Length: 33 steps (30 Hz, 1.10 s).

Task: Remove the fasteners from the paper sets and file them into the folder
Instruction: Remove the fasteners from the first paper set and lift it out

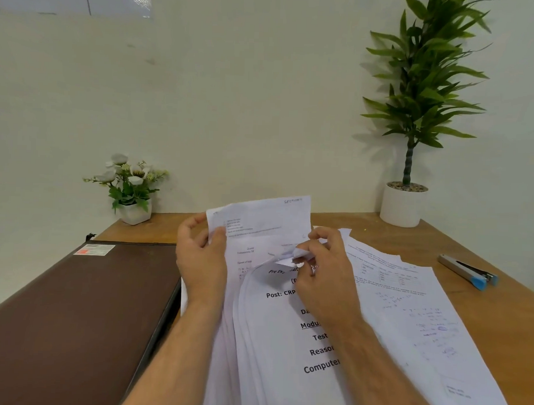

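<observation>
A thick set of printed white papers (pixel 285 339) lies in front of me on the wooden desk, its top sheets folded back and raised. My left hand (pixel 201 257) grips the lifted sheets at their left edge. My right hand (pixel 324 265) pinches the crumpled top corner of the pages; any fastener there is hidden by my fingers. More loose printed sheets (pixel 413 301) lie spread to the right. A closed brown folder (pixel 74 310) lies at the left of the desk.
A grey and blue stapler (pixel 469 271) lies at the right of the desk (pixel 470 248). A small white pot of flowers (pixel 133 191) stands at the back left and a tall green plant in a white pot (pixel 402 204) at the back right, against the wall.
</observation>
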{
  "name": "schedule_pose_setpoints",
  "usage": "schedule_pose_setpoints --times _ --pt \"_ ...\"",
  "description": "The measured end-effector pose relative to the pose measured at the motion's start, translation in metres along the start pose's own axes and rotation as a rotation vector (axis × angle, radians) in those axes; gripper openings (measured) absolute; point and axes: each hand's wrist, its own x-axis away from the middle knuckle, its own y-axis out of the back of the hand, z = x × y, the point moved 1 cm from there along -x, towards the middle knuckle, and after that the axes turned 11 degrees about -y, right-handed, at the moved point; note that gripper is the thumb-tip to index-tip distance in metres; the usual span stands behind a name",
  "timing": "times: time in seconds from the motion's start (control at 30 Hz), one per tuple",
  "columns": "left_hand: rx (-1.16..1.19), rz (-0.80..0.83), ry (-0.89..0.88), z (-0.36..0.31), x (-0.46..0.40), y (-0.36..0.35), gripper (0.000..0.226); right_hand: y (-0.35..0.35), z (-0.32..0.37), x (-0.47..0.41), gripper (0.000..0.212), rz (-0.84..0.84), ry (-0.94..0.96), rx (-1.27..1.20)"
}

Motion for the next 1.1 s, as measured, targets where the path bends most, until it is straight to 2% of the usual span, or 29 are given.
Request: schedule_pose_setpoints --times 0.1,0.2,0.33,0.43,0.57,0.7,0.87,0.97,1.1 --pt "-0.041 0.008 -0.053 0.001 0.001 -0.001 0.004 -0.001 -0.001 -0.001 0.028 0.012 0.037 0.012" --pt "-0.12 -0.076 -0.184 -0.008 0.006 -0.006 0.023 -0.005 -0.003 -0.004 0.027 -0.02 0.098 0.066" --pt "-0.16 -0.151 -0.341 -0.022 0.01 -0.004 0.014 -0.004 -0.004 -0.004 0.03 -0.065 0.122 0.082" --pt "-0.175 -0.15 -0.427 -0.029 0.009 0.004 0.021 0.007 0.003 -0.009 0.032 -0.074 0.158 0.067" --pt "-0.147 -0.001 -0.555 -0.054 0.008 0.0 0.026 0.022 0.029 -0.028 0.036 -0.099 0.189 0.049" --pt "-0.094 0.146 -0.652 -0.09 0.001 -0.011 0.031 0.034 0.066 -0.05 0.031 -0.141 0.323 0.079" --pt "0.018 0.331 -0.753 -0.17 -0.02 -0.02 0.028 0.072 0.147 -0.083 0.026 -0.275 0.482 0.109" --pt "0.182 0.347 -0.717 -0.22 -0.033 -0.024 0.026 0.103 0.199 -0.102 0.027 -0.34 0.55 0.146" --pt "0.449 0.35 -0.364 -0.235 -0.044 -0.026 0.022 0.12 0.231 -0.113 0.039 -0.236 0.551 0.212"
